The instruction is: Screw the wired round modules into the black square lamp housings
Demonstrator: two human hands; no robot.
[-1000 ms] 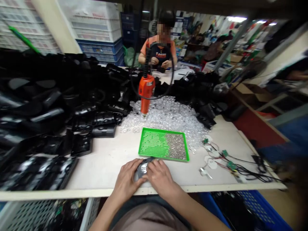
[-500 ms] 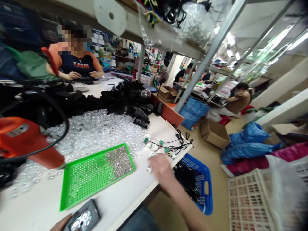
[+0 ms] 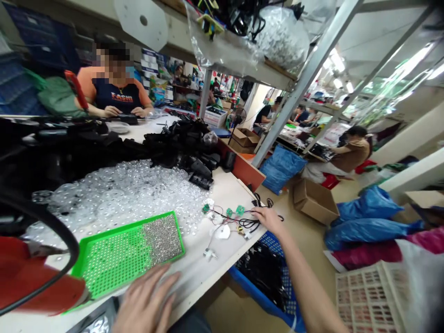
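My left hand (image 3: 147,298) hovers over or rests on the table beside the green tray (image 3: 114,289), its fingers stretched out and slightly spread, holding nothing visible. Just left of it, partly cut off by the frame, lies a dark casing (image 3: 95,319) with round shiny cups in it. At the table's right edge my right hand (image 3: 268,218) has its fingertips closed on a black cable (image 3: 250,225). Thin wires run from the cable bundle to small green circuit boards (image 3: 239,211), a white disc (image 3: 222,231) and a small white part (image 3: 210,253).
Small metal screws (image 3: 163,238) fill the tray's right end. Behind it spreads a heap of clear plastic lenses (image 3: 138,189), then black parts (image 3: 183,143). An orange-red power tool (image 3: 38,277) intrudes at left. A blue basket (image 3: 291,296) stands below the table edge. A co-worker (image 3: 116,95) sits opposite.
My left hand has let go of the dark casing and moved right, fingers spread. My right hand has moved from the small white parts to the cable at the right edge.
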